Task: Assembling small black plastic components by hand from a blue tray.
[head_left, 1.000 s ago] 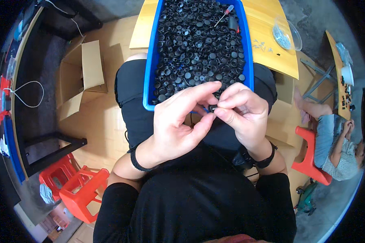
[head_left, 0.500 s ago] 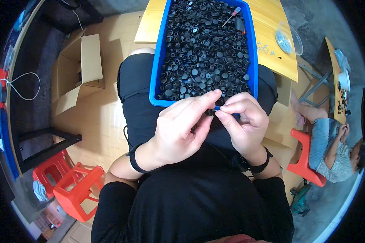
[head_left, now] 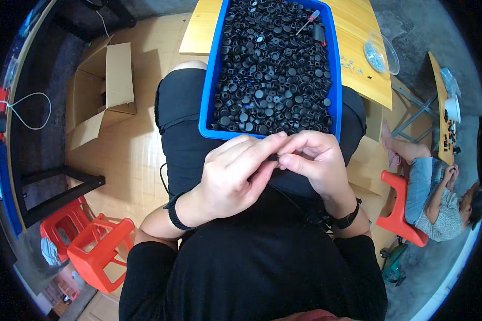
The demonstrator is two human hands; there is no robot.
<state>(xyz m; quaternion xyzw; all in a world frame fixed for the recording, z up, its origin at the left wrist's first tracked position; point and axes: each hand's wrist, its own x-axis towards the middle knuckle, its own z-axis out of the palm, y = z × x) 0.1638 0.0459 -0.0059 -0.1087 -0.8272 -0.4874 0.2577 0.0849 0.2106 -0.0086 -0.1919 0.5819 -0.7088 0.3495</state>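
Note:
My left hand (head_left: 230, 174) is closed in a pinch on a small black plastic part (head_left: 273, 157), most of it hidden by the fingers. Against it, my right hand (head_left: 316, 160) pinches thumb to forefinger; what lies in that pinch is too covered to make out. Both hands meet just past the near edge of a blue tray (head_left: 203, 115), above my lap. Heaped inside the tray are many small black round plastic caps (head_left: 268, 69). A screwdriver (head_left: 308, 22) with a clear and red handle rests on the heap at the far right, beside a black cylindrical object (head_left: 318, 33).
The tray's far end overlaps a yellow wooden table (head_left: 361, 32), which bears a clear tub (head_left: 377, 56) and scattered small screws (head_left: 351, 65). Left are an open cardboard box (head_left: 120, 75) and red stools (head_left: 102, 251). At right another person (head_left: 439, 214) sits by a small table (head_left: 439, 107).
My hands have come closer together and slightly lower. The small blue piece seen between the fingertips before is now out of sight. The view has shifted slightly.

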